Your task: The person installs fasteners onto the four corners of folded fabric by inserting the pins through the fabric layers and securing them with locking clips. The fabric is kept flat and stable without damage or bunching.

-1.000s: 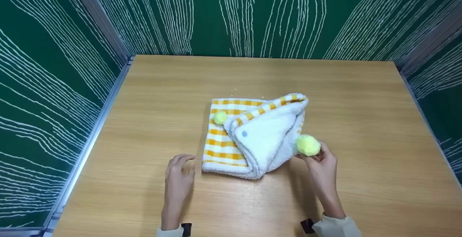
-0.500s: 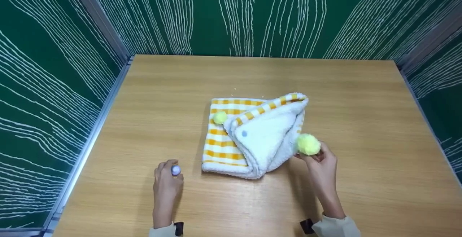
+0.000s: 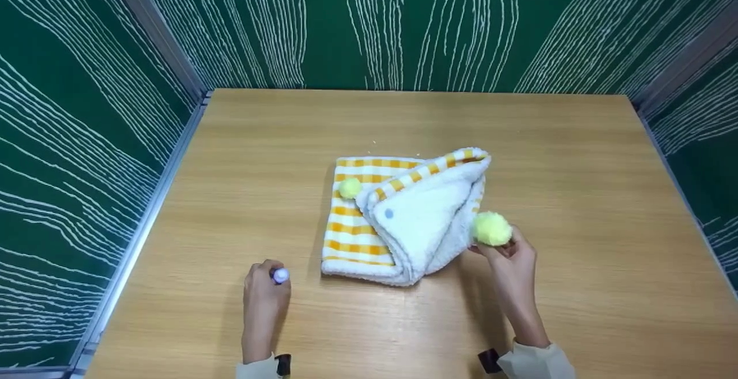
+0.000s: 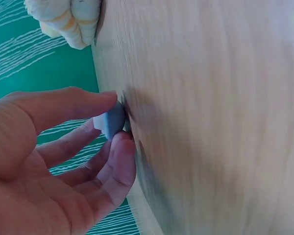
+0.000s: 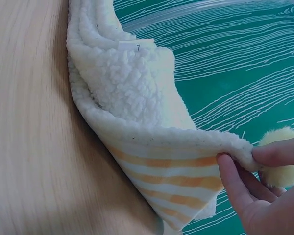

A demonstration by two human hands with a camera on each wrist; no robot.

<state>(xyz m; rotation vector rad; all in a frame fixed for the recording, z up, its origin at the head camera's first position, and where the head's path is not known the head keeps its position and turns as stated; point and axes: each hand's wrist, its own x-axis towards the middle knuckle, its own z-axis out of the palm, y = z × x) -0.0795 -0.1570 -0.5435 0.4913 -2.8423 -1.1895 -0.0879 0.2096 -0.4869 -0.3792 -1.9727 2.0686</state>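
Observation:
A folded fleece-lined cloth with yellow-and-white checks lies mid-table, its right part turned back to show white fleece and a small blue-grey dot. My right hand pinches its right corner beside a fluffy yellow pompom, lifting that edge, as the right wrist view shows. Another yellow pompom lies on the checked left part. Left of the cloth, my left hand pinches a small round-topped, pale bluish piece between thumb and fingers, just at the tabletop. Its kind is not clear.
The wooden table meets green panels with white lines at the back and sides. Grey metal posts stand at the corners. Tiny white specks lie behind the cloth. A white tag marked 7 shows on the fleece.
My left hand has moved left and slightly nearer, away from the cloth; the small pale piece has come into view in its fingers. My right hand and the cloth stay put.

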